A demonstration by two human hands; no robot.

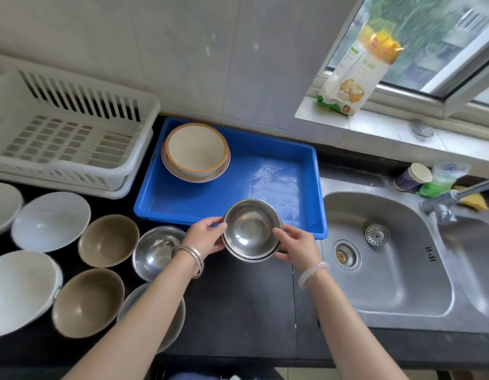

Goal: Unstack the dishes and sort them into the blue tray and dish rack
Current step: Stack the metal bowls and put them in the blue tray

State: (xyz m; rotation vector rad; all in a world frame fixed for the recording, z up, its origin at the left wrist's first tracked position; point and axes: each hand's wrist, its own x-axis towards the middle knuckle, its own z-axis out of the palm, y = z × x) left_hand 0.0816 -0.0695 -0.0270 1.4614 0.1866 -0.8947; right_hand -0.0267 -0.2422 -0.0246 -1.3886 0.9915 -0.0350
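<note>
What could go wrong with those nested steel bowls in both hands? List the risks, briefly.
1. The left hand and right hand pinch the nested steel bowls only at the rims; the lower bowl might slip out and drop onto the black counter.
2. The bowls are held over the blue tray edge; a fall could clip it and bounce toward the sink.
3. The left forearm passes over another steel bowl and could knock it.

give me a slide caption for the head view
Both hands hold nested steel bowls at the blue tray.

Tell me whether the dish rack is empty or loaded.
Empty: the white dish rack shows only its bare slotted floor and walls; no dishes stand in it.
</note>
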